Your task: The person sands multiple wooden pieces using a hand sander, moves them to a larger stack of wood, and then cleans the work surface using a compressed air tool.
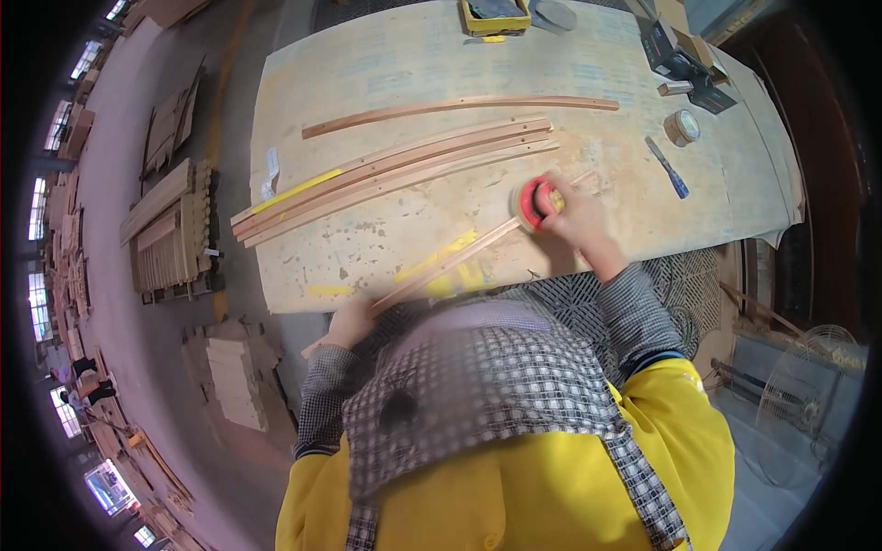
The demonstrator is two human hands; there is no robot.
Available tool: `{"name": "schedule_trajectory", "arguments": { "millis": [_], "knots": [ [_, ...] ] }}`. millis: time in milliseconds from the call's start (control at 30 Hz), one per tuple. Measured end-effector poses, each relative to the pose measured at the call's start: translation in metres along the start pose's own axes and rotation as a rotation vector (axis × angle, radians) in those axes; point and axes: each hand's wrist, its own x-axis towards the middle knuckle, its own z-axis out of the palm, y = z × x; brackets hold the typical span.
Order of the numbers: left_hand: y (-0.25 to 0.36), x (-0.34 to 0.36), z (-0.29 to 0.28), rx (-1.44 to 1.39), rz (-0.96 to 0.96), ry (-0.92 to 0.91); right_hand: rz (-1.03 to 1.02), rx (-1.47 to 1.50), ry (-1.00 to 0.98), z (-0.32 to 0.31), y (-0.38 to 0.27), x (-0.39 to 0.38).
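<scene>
My left hand (352,323) is closed round the near end of a thin wooden strip (432,273), at the table's front edge. The strip slants up and right across the tabletop. My right hand (581,219) grips a round red object (535,203) with a pale rim and a bit of yellow. It rests on or just over the strip's far part; slight blur hides its exact kind. Beyond the strip lie several longer wooden strips (395,176) side by side, one with a yellow stretch along it. Farther back, a single strip (459,111) lies apart from them.
On the worktable (386,64), a blue-handled scraper (668,169) and a tape roll (681,128) lie at right. Dark boxes (684,60) stand at the far right corner, a yellow tray (496,16) at the back. Stacked wood (170,230) stands left; a fan (808,404) is at lower right.
</scene>
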Motion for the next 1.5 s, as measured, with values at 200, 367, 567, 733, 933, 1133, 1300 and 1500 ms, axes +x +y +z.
{"name": "schedule_trajectory", "arguments": {
  "millis": [200, 367, 567, 733, 933, 1133, 1300, 1500],
  "knots": [
    [0.016, -0.003, 0.004, 0.183, -0.295, -0.074, -0.378, 0.127, -0.213, 0.062, -0.101, -0.054],
    [0.028, -0.008, 0.008, 0.129, -0.272, 0.067, -0.561, 0.214, -0.303, 0.092, -0.106, -0.061],
    [0.014, -0.002, 0.024, 0.15, 0.027, 0.218, -0.196, 0.034, -0.033, 0.036, -0.047, -0.03],
    [0.026, 0.003, 0.032, 0.295, -0.007, 0.337, 0.001, 0.106, 0.162, -0.004, 0.035, -0.006],
    [0.016, -0.001, -0.009, 0.28, 0.076, 0.434, 0.202, 0.265, 0.436, -0.027, 0.1, -0.056],
    [-0.015, 0.027, -0.065, 0.243, 0.127, 0.464, 0.197, 0.261, 0.348, -0.011, 0.06, -0.078],
    [-0.008, 0.061, -0.118, 0.378, 0.247, 0.347, 0.146, 0.22, 0.23, 0.028, 0.033, -0.075],
    [-0.042, 0.094, -0.127, 0.382, 0.196, 0.367, 0.14, 0.08, 0.207, 0.034, 0.031, -0.061]
  ]
}}
